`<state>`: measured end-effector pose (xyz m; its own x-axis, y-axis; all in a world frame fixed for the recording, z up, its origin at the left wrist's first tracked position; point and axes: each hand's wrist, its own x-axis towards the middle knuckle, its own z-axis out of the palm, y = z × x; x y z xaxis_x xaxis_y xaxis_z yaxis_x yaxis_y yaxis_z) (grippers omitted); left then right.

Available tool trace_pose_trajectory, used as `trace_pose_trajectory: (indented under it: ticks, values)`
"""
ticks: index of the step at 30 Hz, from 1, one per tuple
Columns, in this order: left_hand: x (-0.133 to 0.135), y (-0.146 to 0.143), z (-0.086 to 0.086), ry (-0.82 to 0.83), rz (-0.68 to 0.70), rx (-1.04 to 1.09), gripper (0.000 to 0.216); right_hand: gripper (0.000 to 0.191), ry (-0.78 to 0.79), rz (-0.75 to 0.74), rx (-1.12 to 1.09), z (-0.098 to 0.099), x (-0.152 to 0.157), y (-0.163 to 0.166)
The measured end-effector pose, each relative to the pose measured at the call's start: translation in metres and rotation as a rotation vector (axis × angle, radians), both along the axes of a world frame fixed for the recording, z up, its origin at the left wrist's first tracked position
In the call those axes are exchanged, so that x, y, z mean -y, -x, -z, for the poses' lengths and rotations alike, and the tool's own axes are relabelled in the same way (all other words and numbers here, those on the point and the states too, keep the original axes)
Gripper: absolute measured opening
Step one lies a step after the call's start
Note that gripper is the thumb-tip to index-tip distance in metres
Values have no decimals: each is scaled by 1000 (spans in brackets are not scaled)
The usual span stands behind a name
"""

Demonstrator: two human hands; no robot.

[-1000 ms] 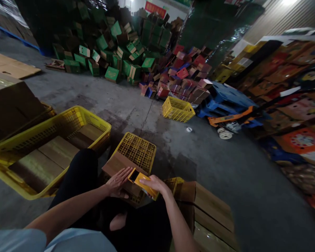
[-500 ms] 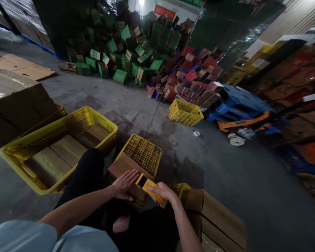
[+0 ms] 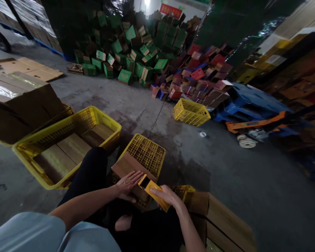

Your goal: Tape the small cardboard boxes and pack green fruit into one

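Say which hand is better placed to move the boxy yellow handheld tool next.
Right, likely: the right hand grips the boxy yellow tool, while the left hand lies spread on the flat brown cardboard beside it.

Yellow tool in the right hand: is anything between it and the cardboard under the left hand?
Partly: the left hand lies on the cardboard, its fingertips by the front end of the yellow tool, so it would likely block a slide leftward. Nothing else visible stands between tool and cardboard; whether they touch, I can't tell.
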<state>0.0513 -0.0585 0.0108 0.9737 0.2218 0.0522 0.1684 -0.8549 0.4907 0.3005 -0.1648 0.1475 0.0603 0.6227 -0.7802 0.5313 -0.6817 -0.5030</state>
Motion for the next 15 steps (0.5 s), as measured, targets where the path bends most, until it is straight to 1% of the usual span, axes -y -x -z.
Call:
trace_pose_trajectory:
  ticks: [5,11,15]
  values:
    - [-3,0,1,4,41,11,118,40,34,34,-91,-1,11,-11]
    - [-11,3,0,19,91,-7,113,40,38,95,-92,9,22,-10]
    - [-8,3,-2,3,98,-57,118,42,24,88,-34,12,24,-6]
